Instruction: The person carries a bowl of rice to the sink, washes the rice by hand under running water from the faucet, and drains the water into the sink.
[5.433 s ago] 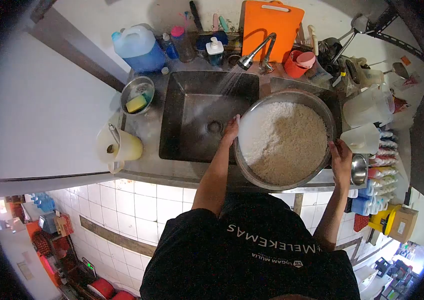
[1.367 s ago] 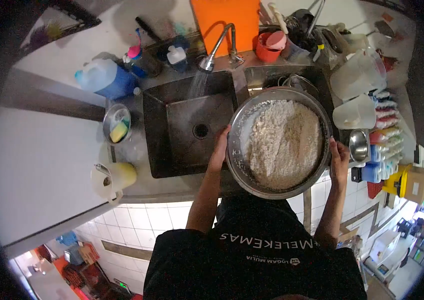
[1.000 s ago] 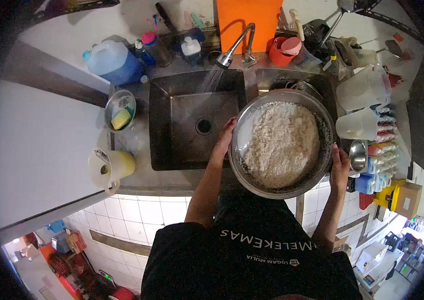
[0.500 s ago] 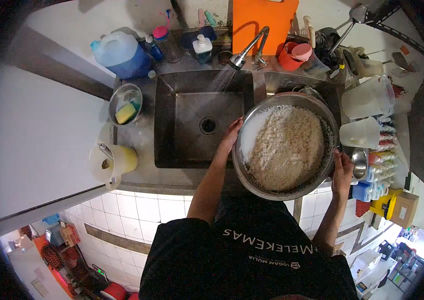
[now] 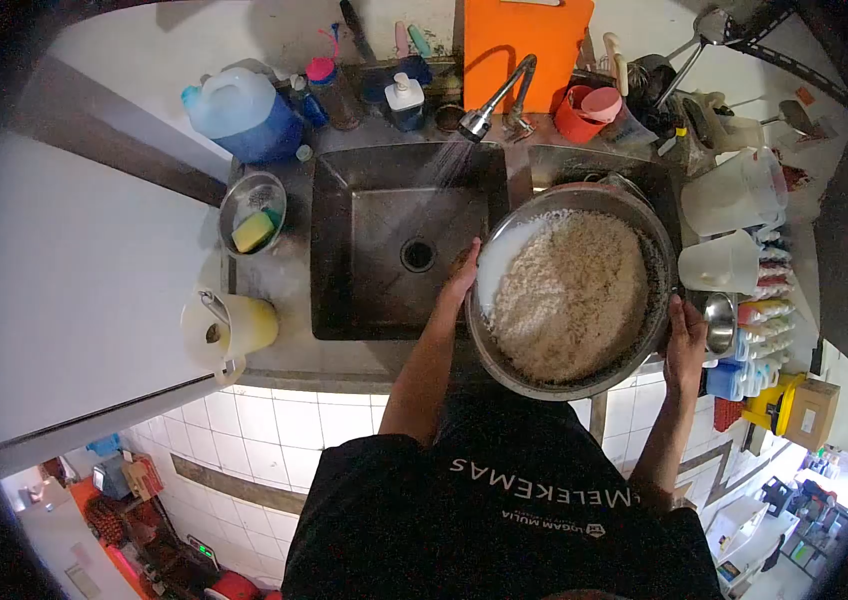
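Observation:
Both my hands grip a large round metal basin [image 5: 484, 345] by its sides. My left hand [image 5: 462, 272] is closed on the left rim, and my right hand [image 5: 685, 340] on the lower right rim. Inside lies wet rice [image 5: 574, 295], with cloudy white water [image 5: 506, 255] pooled along the left side. The basin is tilted a little and hangs over the right sink basin and the counter's front edge. To its left, water sprays from the faucet [image 5: 476, 124] into the sink [image 5: 364, 300]. The fingertips under the rim are partly hidden.
On the left stand a bowl with a sponge [image 5: 254, 232], a yellowish pitcher [image 5: 249, 325] and a jug of blue liquid [image 5: 244, 115]. A soap bottle [image 5: 405, 100], an orange board [image 5: 524, 50] and a red cup [image 5: 580, 115] line the back. Plastic containers [image 5: 720, 262] stand at right.
The rice has shifted inside the basin, and its surface looks smoother and more spread out. My hands keep the same hold, and the water still runs.

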### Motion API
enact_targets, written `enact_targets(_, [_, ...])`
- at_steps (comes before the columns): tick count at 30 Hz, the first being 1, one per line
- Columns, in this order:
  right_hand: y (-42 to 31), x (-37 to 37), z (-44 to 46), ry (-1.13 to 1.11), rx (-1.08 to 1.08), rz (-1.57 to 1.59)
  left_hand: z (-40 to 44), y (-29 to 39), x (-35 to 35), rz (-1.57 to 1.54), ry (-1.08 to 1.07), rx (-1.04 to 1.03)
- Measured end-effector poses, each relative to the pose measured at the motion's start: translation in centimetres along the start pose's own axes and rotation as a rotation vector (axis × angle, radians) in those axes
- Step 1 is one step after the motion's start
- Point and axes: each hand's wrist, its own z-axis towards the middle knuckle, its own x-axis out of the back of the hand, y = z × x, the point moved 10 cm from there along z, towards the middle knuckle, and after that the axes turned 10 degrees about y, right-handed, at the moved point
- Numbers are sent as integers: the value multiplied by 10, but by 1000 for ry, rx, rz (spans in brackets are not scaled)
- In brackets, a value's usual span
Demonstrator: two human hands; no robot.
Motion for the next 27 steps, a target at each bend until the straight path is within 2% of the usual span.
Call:
enact_targets(2, [0, 0, 0, -4, 6, -3, 10, -13, -6, -5, -82, 57])
enact_targets(7, [-24, -8, -16, 28, -52, -40, 21, -21, -5, -37, -28, 27])
enact_targets(9, [-29, -5, -17, 80, 22, -6, 23, -24, -4, -40, -23, 47])
enact_targets(13, [-12, -5, -13, 15, -56, 39, 14, -14, -9, -137, -164, 10])
enact_targets(15, [-23, -3, -14, 45, 33, -61, 18, -17, -18, -169, -218, 23])
enact_targets(17, [-28, -6, -15, 101, 105, -25, 61, -45, -7, -38, -6, -109])
enact_targets(18, [-35, -5, -17, 152, 179, 8, 69, -50, -7, -35, -9, -111])
enact_targets(19, [-42, -7, -21, 156, 177, 11, 75, -59, -15, -56, -104, -54])
enact_targets(20, [-45, -9, -24, 129, 90, -11, 73, -64, -23, -77, -198, 7])
enact_targets(21, [-44, -10, -27, 102, 2, -33, 72, -65, -26, -73, -200, 6])
enact_targets(23, [-44, -10, -27, 86, -36, -20, 75, -53, -16, -155, -35, -170])
enact_targets(24, [-41, -12, -28, 69, -73, -8, 78, -54, -15, -149, -40, -172])
enact_targets(26, [-37, -11, -22, 41, -14, -12, 88, -65, -36, -309, -300, -151])
enact_targets(27, [-40, -14, -22, 6, 49, -21, 90, -67, -36, -303, -307, -153])
